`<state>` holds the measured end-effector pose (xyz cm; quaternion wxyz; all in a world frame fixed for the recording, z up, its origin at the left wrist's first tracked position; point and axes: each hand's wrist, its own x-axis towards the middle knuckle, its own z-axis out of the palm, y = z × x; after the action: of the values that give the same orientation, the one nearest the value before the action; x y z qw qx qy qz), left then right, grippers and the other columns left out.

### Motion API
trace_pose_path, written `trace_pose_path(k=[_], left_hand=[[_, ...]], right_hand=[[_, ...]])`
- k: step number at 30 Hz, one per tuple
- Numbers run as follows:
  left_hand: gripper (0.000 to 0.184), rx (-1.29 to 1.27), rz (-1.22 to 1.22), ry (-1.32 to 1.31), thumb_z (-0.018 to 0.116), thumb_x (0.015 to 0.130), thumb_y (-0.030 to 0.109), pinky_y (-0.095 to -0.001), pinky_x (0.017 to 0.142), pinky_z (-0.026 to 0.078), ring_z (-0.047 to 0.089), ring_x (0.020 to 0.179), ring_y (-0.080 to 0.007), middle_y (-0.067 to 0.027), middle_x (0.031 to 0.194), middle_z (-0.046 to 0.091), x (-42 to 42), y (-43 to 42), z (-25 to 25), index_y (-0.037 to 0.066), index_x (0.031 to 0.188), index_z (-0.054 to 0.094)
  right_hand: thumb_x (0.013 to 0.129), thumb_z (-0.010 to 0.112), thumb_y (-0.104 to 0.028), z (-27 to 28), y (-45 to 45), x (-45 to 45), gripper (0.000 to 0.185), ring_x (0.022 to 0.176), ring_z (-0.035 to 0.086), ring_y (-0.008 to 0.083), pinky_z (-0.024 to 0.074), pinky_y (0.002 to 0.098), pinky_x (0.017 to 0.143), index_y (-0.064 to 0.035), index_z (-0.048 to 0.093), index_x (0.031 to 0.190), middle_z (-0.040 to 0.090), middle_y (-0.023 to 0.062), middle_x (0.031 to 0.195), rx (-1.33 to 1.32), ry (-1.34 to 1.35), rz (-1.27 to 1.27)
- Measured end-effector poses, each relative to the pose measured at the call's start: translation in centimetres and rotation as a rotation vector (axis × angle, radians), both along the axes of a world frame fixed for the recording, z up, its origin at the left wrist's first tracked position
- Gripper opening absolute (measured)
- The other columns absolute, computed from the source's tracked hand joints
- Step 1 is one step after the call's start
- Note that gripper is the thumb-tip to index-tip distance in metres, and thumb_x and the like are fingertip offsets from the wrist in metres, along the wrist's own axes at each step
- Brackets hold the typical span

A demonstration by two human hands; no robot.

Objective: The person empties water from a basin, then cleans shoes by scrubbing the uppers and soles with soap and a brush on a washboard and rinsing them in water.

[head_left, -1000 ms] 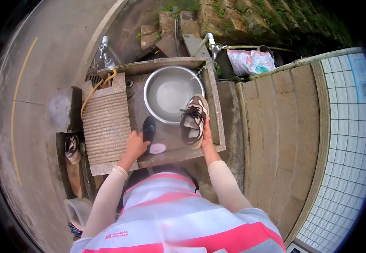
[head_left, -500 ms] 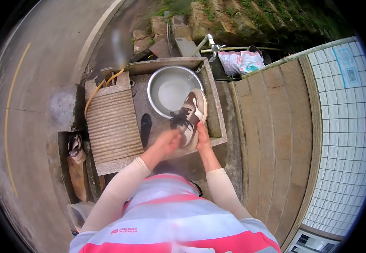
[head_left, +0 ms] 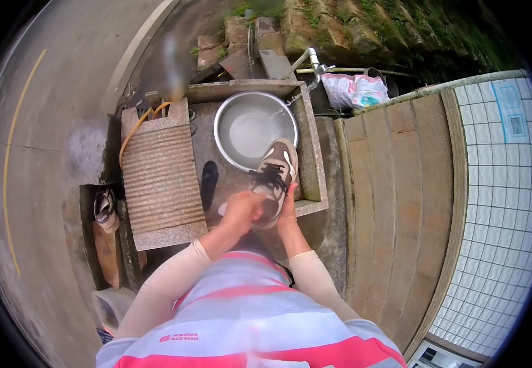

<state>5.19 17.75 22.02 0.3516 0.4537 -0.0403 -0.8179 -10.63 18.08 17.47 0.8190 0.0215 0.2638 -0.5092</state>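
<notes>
A brown, white and beige sneaker (head_left: 270, 178) with black laces is held toe-up over the near rim of the metal basin (head_left: 257, 133). My right hand (head_left: 287, 211) grips the shoe along its right side near the heel. My left hand (head_left: 243, 207) is closed against the shoe's left side by the opening. A small pale tip pokes out left of that fist, but what it belongs to is hidden. Water runs from the tap (head_left: 319, 69) into the basin, which stands in the stone sink (head_left: 316, 156).
A ribbed washboard slab (head_left: 161, 178) with an orange hose (head_left: 132, 136) forms the sink's left side. A dark shoe-shaped object (head_left: 209, 178) lies in the sink. Another sneaker (head_left: 105, 211) sits in a left niche. Stone steps (head_left: 395, 184) and a tiled wall (head_left: 493, 202) are at right.
The sneaker has shifted slightly down and left, nearer my body, with both hands. A pale tip now shows beside my left fist. Water keeps running.
</notes>
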Motion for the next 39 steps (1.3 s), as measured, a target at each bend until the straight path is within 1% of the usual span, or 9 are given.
trace_pose_path(k=[2, 4, 12, 16, 17, 20, 23, 29, 39], left_hand=[[0.017, 0.05, 0.086, 0.043, 0.069, 0.085, 0.011, -0.0225, 0.049, 0.039, 0.053, 0.053, -0.0117, -0.0012, 0.065, 0.057, -1.3, -0.5, 0.0, 0.007, 0.073, 0.058], [0.013, 0.082, 0.231, 0.024, 0.067, 0.085, 0.008, -0.0231, 0.053, 0.043, 0.054, 0.056, -0.0116, -0.0012, 0.067, 0.058, -3.5, -0.9, 0.3, 0.007, 0.075, 0.059], [0.012, -0.028, 0.356, -0.309, 0.061, 0.081, -0.005, -0.0243, 0.064, 0.046, 0.057, 0.069, -0.0108, -0.0029, 0.075, 0.059, -6.9, -3.0, -3.5, 0.003, 0.075, 0.054], [0.021, -0.07, 0.436, -0.264, 0.058, 0.081, -0.008, -0.0275, 0.071, 0.05, 0.059, 0.074, -0.0133, -0.0033, 0.079, 0.057, -6.5, -3.8, -4.0, 0.007, 0.072, 0.047], [0.015, -0.098, 0.503, -0.308, 0.059, 0.077, -0.003, -0.0238, 0.053, 0.039, 0.049, 0.059, -0.0078, -0.0005, 0.069, 0.055, -6.8, -4.2, -3.5, 0.007, 0.071, 0.049], [0.016, -0.133, 0.491, -0.271, 0.057, 0.078, -0.005, -0.0223, 0.056, 0.04, 0.05, 0.063, -0.0067, 0.0004, 0.072, 0.056, -6.0, -4.5, -2.5, 0.007, 0.072, 0.049], [0.019, -0.189, 0.427, -0.222, 0.055, 0.082, -0.01, -0.0267, 0.074, 0.052, 0.061, 0.079, -0.0123, -0.0032, 0.086, 0.061, -5.5, -4.4, -3.3, 0.007, 0.077, 0.05], [0.019, -0.205, 0.405, -0.284, 0.055, 0.081, -0.011, -0.0296, 0.076, 0.052, 0.062, 0.08, -0.0132, -0.0037, 0.088, 0.063, -5.7, -3.8, -3.8, 0.007, 0.077, 0.05], [0.035, 0.127, 0.616, 0.288, 0.055, 0.088, 0.003, -0.0374, 0.1, 0.042, 0.056, 0.111, -0.0218, -0.0075, 0.119, 0.059, -7.9, -5.3, -2.1, 0.004, 0.123, 0.052]], right_hand=[[0.073, 0.045, -0.083, 0.0, -1.1, -0.8, 0.102, 0.102, 0.062, 0.0326, 0.0549, 0.0462, 0.084, -0.0006, 0.045, 0.133, 0.06, 0.0205, 0.119, -0.015, -0.04, 0.032], [0.073, 0.045, -0.083, 0.6, -2.2, -1.5, 0.103, 0.105, 0.062, 0.0332, 0.0541, 0.0466, 0.086, -0.0005, 0.044, 0.134, 0.058, 0.0206, 0.122, -0.013, 0.388, 0.072], [0.091, 0.049, -0.059, -2.7, -5.0, -3.6, 0.07, 0.113, 0.058, 0.0238, 0.0468, 0.0421, 0.097, -0.0041, 0.046, 0.134, 0.058, 0.0118, 0.126, 0.107, 0.372, 0.116], [0.092, 0.06, -0.042, -1.1, -7.5, -5.1, 0.075, 0.118, 0.053, 0.0257, 0.0445, 0.0402, 0.096, -0.0059, 0.025, 0.148, 0.053, 0.0104, 0.131, -0.125, 0.869, 0.187], [0.083, 0.072, -0.036, -1.1, -8.2, -5.5, 0.093, 0.125, 0.046, 0.0325, 0.0406, 0.042, 0.1, -0.0078, 0.015, 0.151, 0.041, 0.0176, 0.141, -0.302, 0.953, 0.24], [0.073, 0.081, -0.036, -0.2, -9.6, -5.2, 0.105, 0.13, 0.038, 0.0387, 0.0356, 0.044, 0.105, -0.0075, 0.017, 0.15, 0.025, 0.0264, 0.146, -0.857, 1.546, 0.299], [0.069, 0.082, -0.033, 0.9, -10.5, -4.7, 0.107, 0.133, 0.032, 0.0432, 0.0316, 0.0438, 0.109, -0.0078, 0.017, 0.15, 0.019, 0.0299, 0.146, -0.76, 1.566, 0.353], [0.074, 0.077, -0.016, 0.6, -10.2, -4.1, 0.091, 0.132, 0.039, 0.0337, 0.0375, 0.0394, 0.105, -0.0012, 0.025, 0.147, 0.033, 0.0228, 0.143, -0.689, 1.507, 0.248], [0.072, 0.076, -0.019, -1.8, -10.1, -4.5, 0.098, 0.128, 0.041, 0.0335, 0.0342, 0.0399, 0.106, 0.0008, 0.018, 0.148, 0.039, 0.0232, 0.138, -0.629, 1.313, 0.174]])
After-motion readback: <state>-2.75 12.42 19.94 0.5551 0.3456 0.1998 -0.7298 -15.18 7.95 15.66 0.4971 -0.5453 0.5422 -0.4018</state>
